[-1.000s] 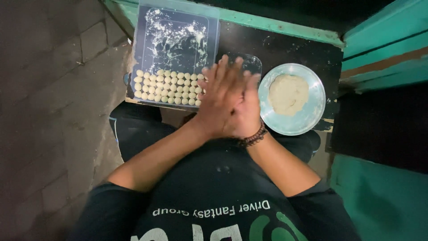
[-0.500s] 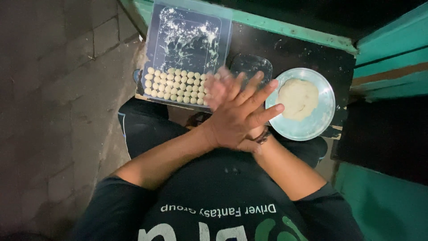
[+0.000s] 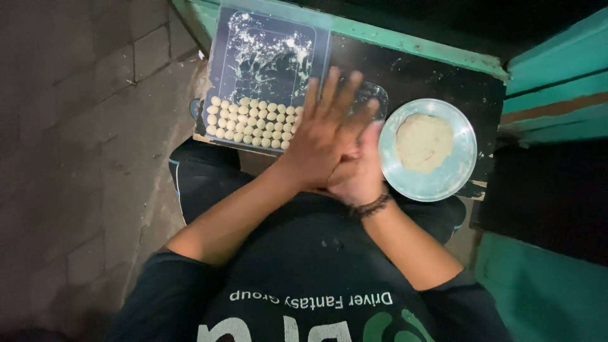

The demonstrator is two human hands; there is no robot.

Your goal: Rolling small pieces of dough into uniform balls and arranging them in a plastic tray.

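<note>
My left hand (image 3: pixel 324 136) lies flat on top of my right hand (image 3: pixel 360 176), palm against palm, left fingers spread and pointing away from me. Whatever is between the palms is hidden. A dark beaded bracelet (image 3: pixel 371 206) circles my right wrist. Just left of the hands, a clear plastic tray (image 3: pixel 218 57) dusted with flour holds several rows of small pale dough balls (image 3: pixel 250 120) along its near edge. To the right stands a round pale bowl (image 3: pixel 457 174) with a lump of dough (image 3: pixel 423 142) in it.
Tray and bowl rest on a dark tabletop (image 3: pixel 430 76) with a green far edge (image 3: pixel 411 45). A small clear container (image 3: pixel 375 92) shows behind my fingers. Grey paving (image 3: pixel 82 158) lies to the left, green wooden panels (image 3: pixel 551 82) to the right. My lap is below the hands.
My left hand has slid across my right palm, its fingers swinging from rightward to pointing away from me. The hands stay pressed together. The view has shifted slightly.
</note>
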